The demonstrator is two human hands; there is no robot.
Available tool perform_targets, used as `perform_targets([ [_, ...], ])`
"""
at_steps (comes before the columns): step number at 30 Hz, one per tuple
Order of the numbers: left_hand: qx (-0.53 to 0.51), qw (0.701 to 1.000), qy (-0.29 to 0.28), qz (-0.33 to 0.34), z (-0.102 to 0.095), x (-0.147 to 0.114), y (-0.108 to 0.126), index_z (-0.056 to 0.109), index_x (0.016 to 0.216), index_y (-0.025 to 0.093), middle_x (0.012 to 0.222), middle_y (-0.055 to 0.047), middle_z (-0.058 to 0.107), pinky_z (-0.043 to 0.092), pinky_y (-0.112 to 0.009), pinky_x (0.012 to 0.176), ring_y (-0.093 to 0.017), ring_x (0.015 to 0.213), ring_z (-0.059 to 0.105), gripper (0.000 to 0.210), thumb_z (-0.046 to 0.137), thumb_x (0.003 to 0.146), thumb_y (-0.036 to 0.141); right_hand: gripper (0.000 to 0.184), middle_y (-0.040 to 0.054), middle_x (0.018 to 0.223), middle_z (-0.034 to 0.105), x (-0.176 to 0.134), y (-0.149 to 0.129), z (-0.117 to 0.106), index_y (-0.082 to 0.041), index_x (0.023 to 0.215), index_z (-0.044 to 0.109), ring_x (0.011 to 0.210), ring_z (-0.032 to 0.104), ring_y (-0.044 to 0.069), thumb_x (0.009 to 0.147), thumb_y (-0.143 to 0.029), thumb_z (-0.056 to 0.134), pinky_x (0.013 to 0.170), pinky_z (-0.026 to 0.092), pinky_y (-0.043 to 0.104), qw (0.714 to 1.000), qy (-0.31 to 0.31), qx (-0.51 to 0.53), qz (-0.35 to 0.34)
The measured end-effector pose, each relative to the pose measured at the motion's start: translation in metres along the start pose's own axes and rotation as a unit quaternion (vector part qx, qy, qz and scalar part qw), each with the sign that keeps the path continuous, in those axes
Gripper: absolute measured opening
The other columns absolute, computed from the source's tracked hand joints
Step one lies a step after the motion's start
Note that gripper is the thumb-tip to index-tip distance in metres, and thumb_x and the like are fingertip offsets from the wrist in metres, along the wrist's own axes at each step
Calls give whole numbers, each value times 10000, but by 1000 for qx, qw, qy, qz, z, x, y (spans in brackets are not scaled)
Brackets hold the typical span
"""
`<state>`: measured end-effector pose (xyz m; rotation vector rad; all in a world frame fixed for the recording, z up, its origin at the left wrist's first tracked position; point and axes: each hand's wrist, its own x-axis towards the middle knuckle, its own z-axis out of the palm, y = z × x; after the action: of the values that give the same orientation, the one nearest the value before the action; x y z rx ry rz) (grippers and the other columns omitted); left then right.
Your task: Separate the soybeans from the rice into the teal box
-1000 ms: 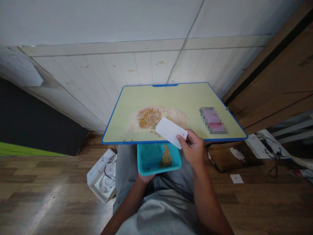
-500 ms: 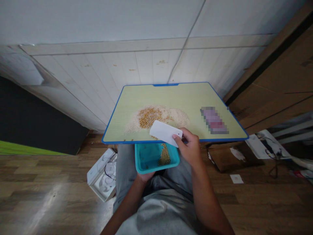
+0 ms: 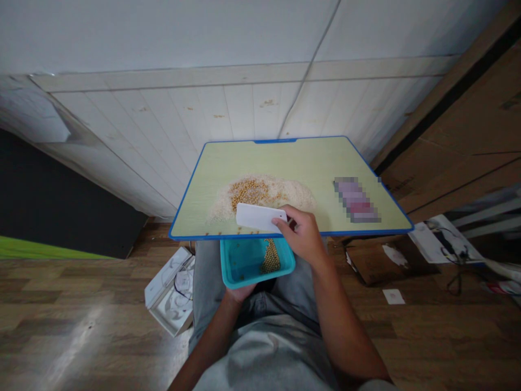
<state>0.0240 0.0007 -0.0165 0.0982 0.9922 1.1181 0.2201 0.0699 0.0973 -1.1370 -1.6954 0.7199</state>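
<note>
- One white card (image 3: 256, 218), over desk (image 3: 321, 157) nr front edge, contact unclear; long axis approx. L–R, free end pointing L, holed end in R hand (image 3: 303, 232).
- R fingers: pinching card.
- L hand (image 3: 241, 294): under teal tray (image 3: 239, 263), below desk edge; fingers hidden, can't tell grip.
- Bean heap (image 3: 249, 190) amid pale grains (image 3: 300, 194), on desk; tray beans (image 3: 270, 257) toward R side.
- Desk: pale green, blue rim, agst. white wall (image 3: 163, 117); wood floor (image 3: 52, 304).
- Vs. 0.5 s ago: card further L, turned nearer parallel w/ desk edge.
</note>
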Motion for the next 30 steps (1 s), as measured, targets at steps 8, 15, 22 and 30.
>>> perform_targets([
  [8, -137, 989, -38, -38, -17, 7, 7, 772, 1460, 317, 1634, -37, 691, 527, -693, 1251, -416, 1574, 575, 673, 371, 1103, 725, 224, -23, 733, 669, 2, -3, 2, -225, 893, 753, 657, 579, 157, 1007, -406, 688, 633, 402, 265, 998, -55, 23, -23],
  [15, -130, 988, -78, -7, -22, 3, 21, 758, 1456, 270, 1712, -89, 614, 681, -770, 930, -509, 1468, 643, 838, 334, 1037, 859, 229, -34, 689, 609, 0, -4, 8, -230, 855, 727, 610, 547, 153, 1012, -387, 670, 612, 385, 274, 999, -20, 12, -25],
  [22, -111, 991, -61, 50, -40, 2, 38, 810, 1386, 313, 1634, -83, 688, 706, -744, 853, -535, 1465, 637, 792, 380, 1009, 862, 217, 13, 744, 699, 2, -11, 33, -249, 882, 746, 681, 611, 200, 1034, -363, 642, 633, 415, 289, 998, -21, -27, -48],
  [30, -116, 987, -82, 73, -56, 3, 47, 784, 1413, 286, 1631, -95, 689, 691, -791, 864, -514, 1390, 698, 715, 435, 1051, 795, 138, 57, 978, 850, 9, -19, 66, -263, 1008, 807, 921, 769, 240, 1049, -266, 675, 796, 525, 309, 993, -64, -47, -89],
])
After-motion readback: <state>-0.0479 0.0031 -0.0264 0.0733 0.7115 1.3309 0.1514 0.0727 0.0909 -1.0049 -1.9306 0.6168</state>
